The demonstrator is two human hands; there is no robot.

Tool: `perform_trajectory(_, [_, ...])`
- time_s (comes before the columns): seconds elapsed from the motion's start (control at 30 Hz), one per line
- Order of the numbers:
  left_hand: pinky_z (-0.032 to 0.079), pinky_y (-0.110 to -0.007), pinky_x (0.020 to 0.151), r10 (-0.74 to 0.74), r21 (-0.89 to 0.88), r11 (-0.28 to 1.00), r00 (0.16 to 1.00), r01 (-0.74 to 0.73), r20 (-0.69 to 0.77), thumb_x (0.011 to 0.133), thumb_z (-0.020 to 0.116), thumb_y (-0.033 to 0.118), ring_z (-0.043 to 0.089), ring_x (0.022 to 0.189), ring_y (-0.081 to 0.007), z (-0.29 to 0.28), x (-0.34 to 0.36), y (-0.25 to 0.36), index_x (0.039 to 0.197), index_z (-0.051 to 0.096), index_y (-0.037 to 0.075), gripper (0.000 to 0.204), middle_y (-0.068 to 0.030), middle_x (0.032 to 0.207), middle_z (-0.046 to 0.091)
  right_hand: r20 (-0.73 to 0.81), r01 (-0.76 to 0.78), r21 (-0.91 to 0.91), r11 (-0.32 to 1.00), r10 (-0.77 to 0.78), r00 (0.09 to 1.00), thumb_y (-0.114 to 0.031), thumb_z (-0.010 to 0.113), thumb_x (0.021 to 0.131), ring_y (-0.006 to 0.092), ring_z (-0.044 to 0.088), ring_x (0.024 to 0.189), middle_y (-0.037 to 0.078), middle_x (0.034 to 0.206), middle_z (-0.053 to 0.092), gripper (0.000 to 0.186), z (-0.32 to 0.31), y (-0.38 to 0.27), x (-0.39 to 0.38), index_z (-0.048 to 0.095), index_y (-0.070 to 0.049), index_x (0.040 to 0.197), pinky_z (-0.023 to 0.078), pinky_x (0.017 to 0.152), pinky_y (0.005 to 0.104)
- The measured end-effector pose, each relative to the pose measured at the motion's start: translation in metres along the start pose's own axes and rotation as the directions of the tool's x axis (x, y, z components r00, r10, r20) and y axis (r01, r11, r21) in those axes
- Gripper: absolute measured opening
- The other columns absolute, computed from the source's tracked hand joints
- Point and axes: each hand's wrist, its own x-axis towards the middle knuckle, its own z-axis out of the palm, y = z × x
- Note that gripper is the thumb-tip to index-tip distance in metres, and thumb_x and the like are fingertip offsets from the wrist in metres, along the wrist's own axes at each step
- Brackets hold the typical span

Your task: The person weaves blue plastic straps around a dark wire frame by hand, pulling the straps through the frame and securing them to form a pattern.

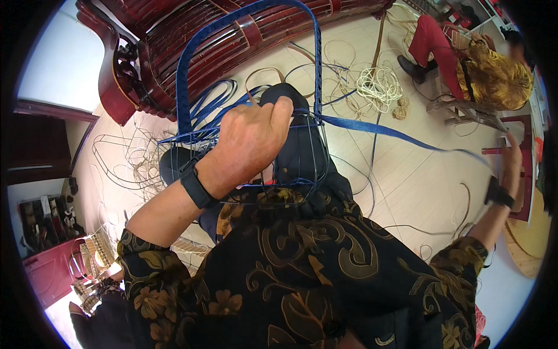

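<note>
So the basket sits in the middle of the frame, right between the person's knees in dark trousers. It's mostly a bare skeleton down low, just thin dark uprights and a blue ring, with a tall blue handle arching up to the top edge. Left hand is balled up at the rim, back of the hand facing us, so I can't see what's under the fingers. A blue strap stretches from beside that fist out toward the right hand, way over at the right edge. That end is blurry: looks like the strap reaches the fingers, but honestly I can't tell if they're pinching it. More blue strips lie looped just left of the handle's middle.

Around it: a dark red wooden sofa across the top, a cream cord tangle and a small twine ball on the tiled floor, plus another person in red trousers seated upper right.
</note>
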Motion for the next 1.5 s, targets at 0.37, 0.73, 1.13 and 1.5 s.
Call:
perform_trajectory(0.37, [0.047,-0.032,0.049,0.01,0.047,0.999,0.991,-0.004,-0.131,0.083,0.064,0.007,0.059,0.052,-0.0175,0.001,-0.001,0.001,0.095,0.056,0.006,0.015,-0.0017,0.061,0.051,0.2,0.327,0.85,0.413,-0.828,0.523,-0.026,0.077,0.084,0.0273,0.068,0.085,0.014,0.1,0.069,0.042,0.141,-0.389,-0.091,0.067,-0.003,0.118,0.054,0.074,0.0373])
perform_trajectory(0.73, [0.044,-0.034,0.049,-0.028,-0.042,0.999,0.992,0.023,-0.123,0.082,0.07,0.009,0.057,0.053,-0.0187,0.001,-0.008,-0.001,0.111,0.06,0.002,0.031,-0.0039,0.063,0.052,0.218,0.334,0.827,0.453,-0.805,0.552,-0.011,0.073,0.086,0.0228,0.06,0.066,0.008,0.077,0.061,0.011,0.13,-0.409,-0.071,0.068,-0.001,0.086,0.045,0.06,0.0333])
perform_trajectory(1.13, [0.048,-0.025,0.051,-0.062,-0.805,0.544,0.968,0.237,0.243,0.097,0.062,0.005,0.065,0.054,-0.0121,-0.015,0.002,-0.023,0.112,0.06,-0.003,0.017,-0.0057,0.062,0.061,0.425,0.137,0.832,0.538,-0.776,0.467,-0.009,0.075,0.086,0.014,0.054,0.064,0.004,0.072,0.058,0.013,0.122,-0.411,-0.06,0.067,0.0,0.082,0.042,0.059,0.0302])
perform_trajectory(1.5, [0.047,-0.022,0.041,-0.072,-0.757,0.313,0.809,0.574,0.584,0.102,0.055,0.006,0.064,0.051,-0.0089,-0.032,0.017,-0.026,0.102,0.065,0.001,0.012,-0.0015,0.068,0.061,0.249,0.461,0.783,0.417,-0.89,0.382,-0.009,0.076,0.084,0.0195,0.055,0.061,0.008,0.071,0.056,0.013,0.098,-0.423,-0.068,0.066,-0.001,0.08,0.04,0.054,0.031])
